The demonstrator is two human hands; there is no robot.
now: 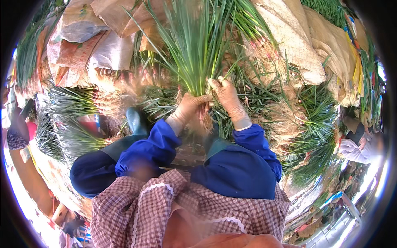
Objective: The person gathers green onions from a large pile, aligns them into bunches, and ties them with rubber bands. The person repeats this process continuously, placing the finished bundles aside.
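My left hand (191,107), in a thin pale glove, grips a bunch of green garlic (197,62) low on its stalks. The long flat leaves fan upward, away from me. Below that hand hang the bunch's reddish bases and pale roots (205,119). Close against the right side of the stalks is my right hand (228,96), also gloved, with its fingers bent. A thin leaf (230,70) shows at its fingertips; whether they pinch it is unclear. Loose green leaves lie beneath both hands.
Rooted bunches (77,100) lie to the left, with more bunches (288,121) to the right. Woven sacks (288,40) cover bundles at the back. My rubber boot (133,121) stands left of the hands. Another person (359,144) is at the far right.
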